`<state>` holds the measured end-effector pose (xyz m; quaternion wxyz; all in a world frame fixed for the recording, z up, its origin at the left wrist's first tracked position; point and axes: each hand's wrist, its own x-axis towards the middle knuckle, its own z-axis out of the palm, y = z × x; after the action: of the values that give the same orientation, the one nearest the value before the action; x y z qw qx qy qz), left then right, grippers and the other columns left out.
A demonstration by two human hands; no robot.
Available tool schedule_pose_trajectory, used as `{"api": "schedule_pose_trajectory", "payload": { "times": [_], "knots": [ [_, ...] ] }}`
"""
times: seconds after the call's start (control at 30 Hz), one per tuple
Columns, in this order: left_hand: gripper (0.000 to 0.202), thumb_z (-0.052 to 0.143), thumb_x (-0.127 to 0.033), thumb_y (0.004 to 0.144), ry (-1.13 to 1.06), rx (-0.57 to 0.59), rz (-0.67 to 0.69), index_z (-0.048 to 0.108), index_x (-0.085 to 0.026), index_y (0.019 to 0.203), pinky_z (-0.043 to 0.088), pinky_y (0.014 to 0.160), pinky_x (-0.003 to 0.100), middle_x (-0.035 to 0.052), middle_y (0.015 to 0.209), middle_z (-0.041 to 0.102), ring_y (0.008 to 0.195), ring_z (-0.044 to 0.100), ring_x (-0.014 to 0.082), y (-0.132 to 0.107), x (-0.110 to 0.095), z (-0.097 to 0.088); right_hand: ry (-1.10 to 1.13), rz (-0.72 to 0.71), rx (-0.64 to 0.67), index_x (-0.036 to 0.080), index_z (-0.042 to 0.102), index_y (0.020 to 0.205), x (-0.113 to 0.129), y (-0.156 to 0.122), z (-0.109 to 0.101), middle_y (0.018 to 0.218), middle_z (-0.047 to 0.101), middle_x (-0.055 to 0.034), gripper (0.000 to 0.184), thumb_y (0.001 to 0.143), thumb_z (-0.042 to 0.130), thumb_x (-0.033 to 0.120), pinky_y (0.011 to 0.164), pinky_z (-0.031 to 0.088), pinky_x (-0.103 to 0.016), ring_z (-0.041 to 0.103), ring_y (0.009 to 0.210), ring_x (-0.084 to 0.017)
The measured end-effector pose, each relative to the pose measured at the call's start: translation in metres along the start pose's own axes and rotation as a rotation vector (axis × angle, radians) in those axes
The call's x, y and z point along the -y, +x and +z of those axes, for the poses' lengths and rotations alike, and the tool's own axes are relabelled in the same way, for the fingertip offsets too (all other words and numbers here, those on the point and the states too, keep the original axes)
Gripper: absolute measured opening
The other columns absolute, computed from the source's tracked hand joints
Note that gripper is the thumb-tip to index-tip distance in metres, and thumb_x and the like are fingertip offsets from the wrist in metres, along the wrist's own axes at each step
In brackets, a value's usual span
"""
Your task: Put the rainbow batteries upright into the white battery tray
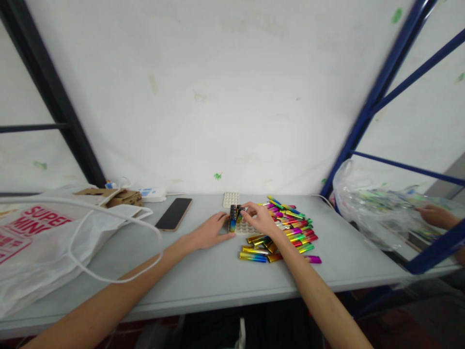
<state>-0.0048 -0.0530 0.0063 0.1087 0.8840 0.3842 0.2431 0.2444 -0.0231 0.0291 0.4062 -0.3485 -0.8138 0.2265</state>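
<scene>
A small white holed tray [244, 229] lies on the grey table [203, 271], with a few rainbow-coloured tubes [233, 218] standing upright in it. My left hand [210, 231] rests beside the tray's left side, its fingers touching it. Over the tray hovers my right hand [259, 218], whose fingers pinch one upright tube [240, 213]. A pile of several shiny rainbow tubes [290, 228] lies just right of the tray, with more [254, 253] in front.
A second white holed tray [231, 198] sits by the wall. A phone [174, 214] lies left of the trays, near a cardboard box [119, 196] and a white bag [43, 237]. At the right, another person's hand [434, 215] is behind a clear plastic bag [366, 203] and blue frame [363, 116].
</scene>
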Motion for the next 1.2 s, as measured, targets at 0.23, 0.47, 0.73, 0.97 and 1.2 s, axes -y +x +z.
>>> {"api": "schedule_pose_trajectory", "payload": {
  "times": [0.23, 0.47, 0.73, 0.97, 1.2],
  "knots": [
    [0.062, 0.060, -0.061, 0.099, 0.014, 0.015, -0.007, 0.052, -0.017, 0.141, 0.043, 0.118, 0.048, 0.0169, 0.143, 0.058, 0.135, 0.055, 0.0333, 0.001, 0.000, 0.001, 0.043, 0.025, 0.022, 0.018, 0.070, 0.113, 0.005, 0.000, 0.000, 0.066, 0.073, -0.0008, 0.031, 0.097, 0.059, 0.043, 0.064, 0.055, -0.029, 0.066, 0.057, -0.016],
    [0.063, 0.061, -0.061, 0.098, 0.010, 0.011, -0.014, 0.053, -0.016, 0.141, 0.042, 0.119, 0.048, 0.0179, 0.144, 0.057, 0.135, 0.055, 0.0335, 0.001, -0.001, -0.001, -0.018, -0.001, 0.000, 0.017, 0.072, 0.112, 0.001, 0.000, -0.003, 0.065, 0.070, 0.0002, 0.031, 0.097, 0.060, 0.042, 0.063, 0.052, -0.027, 0.064, 0.058, -0.016],
    [0.063, 0.061, -0.062, 0.098, 0.010, 0.011, -0.020, 0.053, -0.017, 0.141, 0.041, 0.120, 0.048, 0.0172, 0.145, 0.057, 0.137, 0.054, 0.0334, 0.000, 0.001, 0.001, -0.061, -0.011, 0.026, 0.019, 0.072, 0.111, 0.000, 0.001, 0.000, 0.063, 0.066, 0.0019, 0.028, 0.098, 0.059, 0.040, 0.061, 0.048, -0.026, 0.058, 0.056, -0.014],
    [0.061, 0.061, -0.061, 0.098, 0.002, 0.007, -0.012, 0.053, -0.018, 0.141, 0.043, 0.119, 0.050, 0.0173, 0.143, 0.059, 0.134, 0.056, 0.0340, 0.001, 0.000, 0.000, 0.005, 0.009, -0.014, 0.020, 0.068, 0.118, 0.003, 0.000, -0.006, 0.064, 0.065, 0.0035, 0.034, 0.099, 0.058, 0.046, 0.059, 0.047, -0.025, 0.061, 0.056, -0.014],
    [0.064, 0.062, -0.065, 0.095, -0.003, -0.008, -0.047, 0.057, -0.018, 0.138, 0.043, 0.119, 0.053, 0.0193, 0.146, 0.058, 0.135, 0.056, 0.0376, 0.001, 0.000, 0.001, -0.304, 0.108, -0.197, 0.018, 0.071, 0.105, -0.026, 0.005, -0.033, 0.065, 0.067, 0.0000, 0.027, 0.102, 0.052, 0.037, 0.068, 0.047, -0.028, 0.062, 0.061, -0.018]
  ]
}}
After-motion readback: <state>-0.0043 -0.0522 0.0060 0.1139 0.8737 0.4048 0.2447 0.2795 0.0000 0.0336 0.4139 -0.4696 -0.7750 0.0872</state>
